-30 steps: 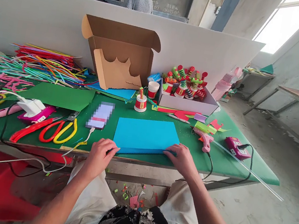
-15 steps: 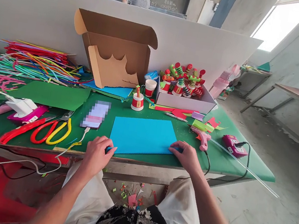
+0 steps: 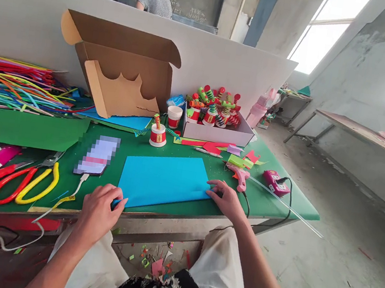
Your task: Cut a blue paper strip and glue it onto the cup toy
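Observation:
A blue sheet of paper [image 3: 165,178] lies flat on the green tabletop near its front edge. My left hand [image 3: 104,208] pinches the sheet's near left corner between thumb and curled fingers. At the near right corner, my right hand [image 3: 224,196] has thumb and fingers closed on the paper's edge. Beyond the sheet stands a paper-cup figure [image 3: 158,135] with spring-like folded arms. A phone [image 3: 97,156] on a white cable lies left of the sheet, and a pink glue gun [image 3: 239,177] with a long clear glue stick rests to its right.
Scissors [image 3: 38,185] with red and yellow handles lie at left, beside green paper [image 3: 27,127] and pipe cleaners [image 3: 12,84]. Behind are a cardboard box [image 3: 128,65], stacked cups [image 3: 174,116] and a white box [image 3: 218,134] of cup figures. A purple power socket [image 3: 276,183] sits at right.
My view has turned to the right, so the table's things appear further left. Both hands keep their hold on the blue sheet's near corners, and the sheet looks little changed.

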The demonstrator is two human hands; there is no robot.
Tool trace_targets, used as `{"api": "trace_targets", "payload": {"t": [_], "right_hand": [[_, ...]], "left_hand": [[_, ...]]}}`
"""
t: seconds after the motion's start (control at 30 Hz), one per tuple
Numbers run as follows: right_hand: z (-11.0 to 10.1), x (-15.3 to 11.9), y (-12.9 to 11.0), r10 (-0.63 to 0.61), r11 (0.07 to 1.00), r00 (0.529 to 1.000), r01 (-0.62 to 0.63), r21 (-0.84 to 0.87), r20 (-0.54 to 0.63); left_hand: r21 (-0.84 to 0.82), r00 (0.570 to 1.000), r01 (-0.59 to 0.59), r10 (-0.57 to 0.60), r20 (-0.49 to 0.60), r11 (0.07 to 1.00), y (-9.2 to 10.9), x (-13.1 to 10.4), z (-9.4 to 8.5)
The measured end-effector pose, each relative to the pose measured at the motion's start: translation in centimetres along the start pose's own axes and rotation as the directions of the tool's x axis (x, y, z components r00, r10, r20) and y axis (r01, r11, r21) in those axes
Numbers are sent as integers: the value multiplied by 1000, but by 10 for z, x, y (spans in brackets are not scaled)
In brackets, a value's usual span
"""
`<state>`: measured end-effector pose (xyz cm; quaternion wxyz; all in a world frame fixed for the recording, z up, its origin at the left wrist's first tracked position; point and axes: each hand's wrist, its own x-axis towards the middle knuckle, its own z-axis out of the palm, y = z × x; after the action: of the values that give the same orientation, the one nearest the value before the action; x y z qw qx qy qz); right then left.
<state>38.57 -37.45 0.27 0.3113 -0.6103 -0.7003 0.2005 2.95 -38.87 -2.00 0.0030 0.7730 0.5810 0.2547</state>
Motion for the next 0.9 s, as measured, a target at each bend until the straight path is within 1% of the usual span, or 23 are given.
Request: {"api": "trace_targets", "payload": {"t": [0.13,0.33,0.47,0.67,0.9], "right_hand": [[2,-2,2,-7,1000,1000,7,-13,-17],[9,-3,4,-35,995,996,27,-92,-88],[10,-4,5,-30,992,995,18,-123,-94],[13,-5,5,-52,985,991,31,-170,-122],[12,-6,4,-13,989,993,-4,-150,-113]], "left_hand": [[-34,1000,-15,14,-22,999,-1,0,0],[-9,999,-10,10,-46,1000,2,1,0],[-9,999,-15,15,-35,1000,3,1,0],[7,999,-18,18,-50,1000,2,0,1],[36,998,-31,32,-45,999,2,0,0]]}}
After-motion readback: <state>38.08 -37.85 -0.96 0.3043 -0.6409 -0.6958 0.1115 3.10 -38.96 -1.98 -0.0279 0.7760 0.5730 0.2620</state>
